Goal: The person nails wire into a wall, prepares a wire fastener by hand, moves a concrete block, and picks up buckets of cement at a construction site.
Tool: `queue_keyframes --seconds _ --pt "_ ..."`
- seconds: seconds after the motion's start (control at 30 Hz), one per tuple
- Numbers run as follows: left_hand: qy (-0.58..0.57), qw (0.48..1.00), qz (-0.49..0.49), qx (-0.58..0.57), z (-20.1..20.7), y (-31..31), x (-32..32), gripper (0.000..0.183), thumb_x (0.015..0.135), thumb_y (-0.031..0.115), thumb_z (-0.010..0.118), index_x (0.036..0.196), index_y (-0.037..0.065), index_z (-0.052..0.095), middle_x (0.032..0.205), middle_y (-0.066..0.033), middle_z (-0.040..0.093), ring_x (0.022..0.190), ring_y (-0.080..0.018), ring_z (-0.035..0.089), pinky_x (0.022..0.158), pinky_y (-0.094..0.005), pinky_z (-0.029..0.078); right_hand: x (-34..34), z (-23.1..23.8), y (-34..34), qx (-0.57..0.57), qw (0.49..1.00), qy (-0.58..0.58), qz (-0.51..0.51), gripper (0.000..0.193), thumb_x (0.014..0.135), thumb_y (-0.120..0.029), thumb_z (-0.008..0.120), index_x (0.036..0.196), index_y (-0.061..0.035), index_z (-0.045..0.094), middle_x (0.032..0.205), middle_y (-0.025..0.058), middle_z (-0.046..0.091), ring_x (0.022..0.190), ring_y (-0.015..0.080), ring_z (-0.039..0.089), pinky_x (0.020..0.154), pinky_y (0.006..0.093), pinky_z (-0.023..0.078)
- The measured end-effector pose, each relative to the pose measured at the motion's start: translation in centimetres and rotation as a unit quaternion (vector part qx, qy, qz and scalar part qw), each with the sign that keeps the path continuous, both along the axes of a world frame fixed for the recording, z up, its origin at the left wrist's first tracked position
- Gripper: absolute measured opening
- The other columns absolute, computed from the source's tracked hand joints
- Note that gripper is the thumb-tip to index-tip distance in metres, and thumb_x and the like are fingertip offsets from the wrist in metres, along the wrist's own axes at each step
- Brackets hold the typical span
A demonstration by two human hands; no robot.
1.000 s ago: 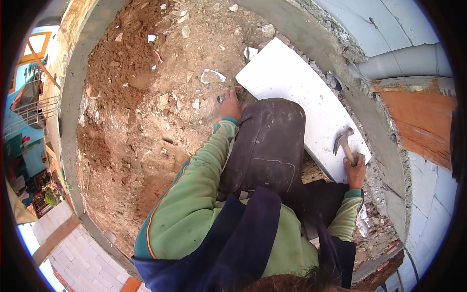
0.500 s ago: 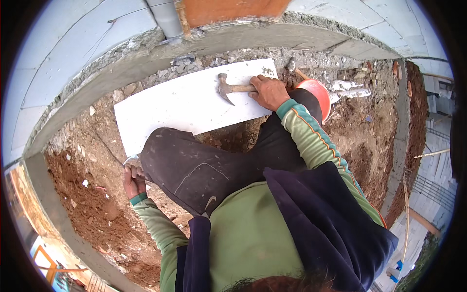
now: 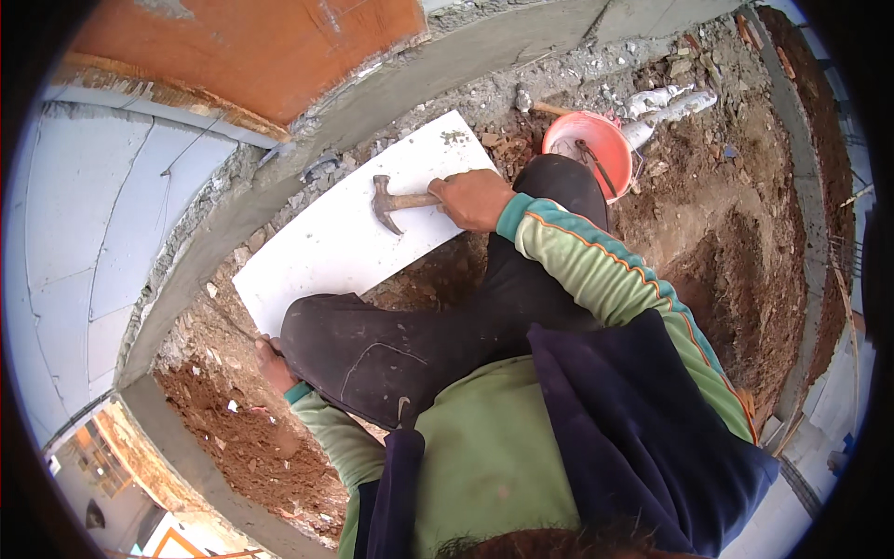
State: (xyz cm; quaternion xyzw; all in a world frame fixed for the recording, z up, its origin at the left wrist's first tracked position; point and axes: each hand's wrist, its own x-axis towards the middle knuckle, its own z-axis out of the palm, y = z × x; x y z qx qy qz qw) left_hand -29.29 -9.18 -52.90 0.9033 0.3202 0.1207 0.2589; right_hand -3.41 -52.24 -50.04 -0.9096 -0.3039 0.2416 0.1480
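My right hand (image 3: 473,197) is closed round the wooden handle of a claw hammer (image 3: 384,205). The hammer's head is over a white board (image 3: 345,244), whose far right corner bears greenish-grey specks. Beside my left knee, my left hand (image 3: 272,363) is closed at the board's near left corner. A thin dark line, like a wire (image 3: 233,321), runs over the soil up to its fingers; whether they grip it I cannot tell. My knees, in dark trousers, partly cover the board's near edge.
Right of my right knee stands a red bucket (image 3: 610,140) with a dark tool inside. Behind it lies another wooden-handled tool (image 3: 535,104). White-crusted pipe-like pieces (image 3: 672,107) lie farther right. A low concrete edge (image 3: 372,116) borders the rubble and reddish soil (image 3: 233,438).
The view has turned, so the scene appears rotated and the bucket shows more fully. My right hand still holds the hammer over the board; my left hand stays at the near corner.
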Motion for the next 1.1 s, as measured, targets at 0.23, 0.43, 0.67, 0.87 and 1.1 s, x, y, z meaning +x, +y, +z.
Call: queue_keyframes --seconds 0.23,0.43,0.67,0.87,1.1 --pt "-0.251 0.781 0.339 -0.460 -1.2 -0.3 0.9 0.040 0.107 0.034 0.038 0.105 0.001 0.059 0.084 -0.0044 0.052 0.075 -0.0178 0.050 0.067 -0.0343 0.044 0.5 5.8 -6.3 0.276 0.926 -0.004 -0.258 0.031 0.096 -0.035 0.060 0.105 -0.0051 0.062 0.072 0.0127 0.058 0.066 0.0300 0.057 0.064 0.0416 0.046" --pt "-0.190 0.760 0.228 -0.579 -1.2 0.8 -0.6 0.031 0.106 0.029 0.045 0.124 0.007 0.058 0.096 -0.0022 0.062 0.086 -0.0161 0.058 0.080 -0.0288 0.049 0.9 5.0 -19.2 0.256 0.848 -0.080 -0.457 0.030 0.093 -0.028 0.061 0.105 -0.0012 0.063 0.082 0.0165 0.064 0.079 0.0303 0.065 0.070 0.0405 0.047" --pt "-0.084 0.900 0.060 -0.423 -2.4 1.9 -1.8 0.042 0.107 0.030 0.044 0.137 0.002 0.049 0.118 -0.0135 0.063 0.100 -0.0226 0.061 0.086 -0.0356 0.053 -0.4 -10.2 -27.3 -0.142 0.850 0.024 -0.507 0.031 0.093 -0.028 0.051 0.109 -0.0070 0.067 0.099 0.0226 0.070 0.094 0.0419 0.067 0.084 0.0508 0.052" --pt "-0.053 0.919 -0.026 -0.391 -2.6 3.0 -1.7 0.041 0.107 0.027 0.041 0.135 0.000 0.050 0.117 -0.0153 0.063 0.102 -0.0226 0.062 0.086 -0.0358 0.053 -1.6 -14.9 -27.7 -0.246 0.869 0.013 -0.429 0.035 0.097 -0.027 0.047 0.128 -0.0180 0.062 0.114 0.0139 0.068 0.106 0.0332 0.064 0.091 0.0472 0.049" --pt "-0.010 0.929 -0.051 -0.367 -2.7 3.0 -0.7 0.038 0.106 0.027 0.043 0.132 0.001 0.051 0.112 -0.0146 0.063 0.098 -0.0213 0.061 0.083 -0.0358 0.053 1.0 -17.4 -25.9 -0.321 0.871 -0.203 -0.311 0.027 0.093 -0.022 0.055 0.117 -0.0156 0.065 0.128 0.0083 0.055 0.124 0.0281 0.047 0.097 0.0452 0.038"
